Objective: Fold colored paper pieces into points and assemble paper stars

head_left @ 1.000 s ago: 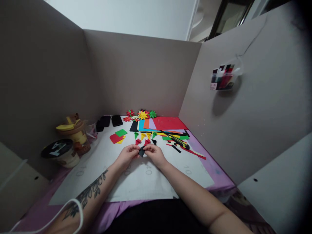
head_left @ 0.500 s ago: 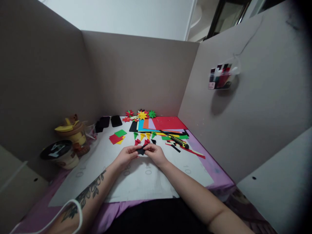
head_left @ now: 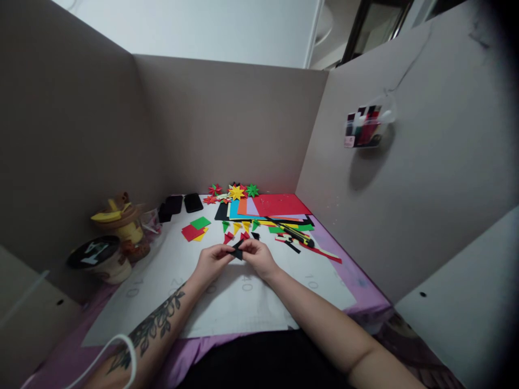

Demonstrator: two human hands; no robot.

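Note:
Between my two hands is a small folded piece of black paper [head_left: 238,250], held above the white sheet on the table. My left hand [head_left: 214,260] pinches its left side with thumb and fingers. On the other side, the fingers of my right hand [head_left: 258,256] close on its right edge. Just beyond lie small folded paper pieces: red ones [head_left: 228,237], yellow ones [head_left: 237,227], green ones [head_left: 255,225] and a black one [head_left: 255,235]. Left of these are loose paper squares in green [head_left: 200,222], red [head_left: 192,233] and yellow.
Stacked coloured sheets [head_left: 283,205] and finished paper stars [head_left: 237,192] lie at the back. A utility knife [head_left: 298,236] rests by paper strips [head_left: 324,254] on the right. Lidded tubs [head_left: 99,256] and dark phone-like slabs [head_left: 193,202] stand left. A clear cup [head_left: 367,127] hangs on the right wall.
The black paper has been turned in my fingers and now shows a pointed, triangular outline. My left hand and forearm have shifted slightly.

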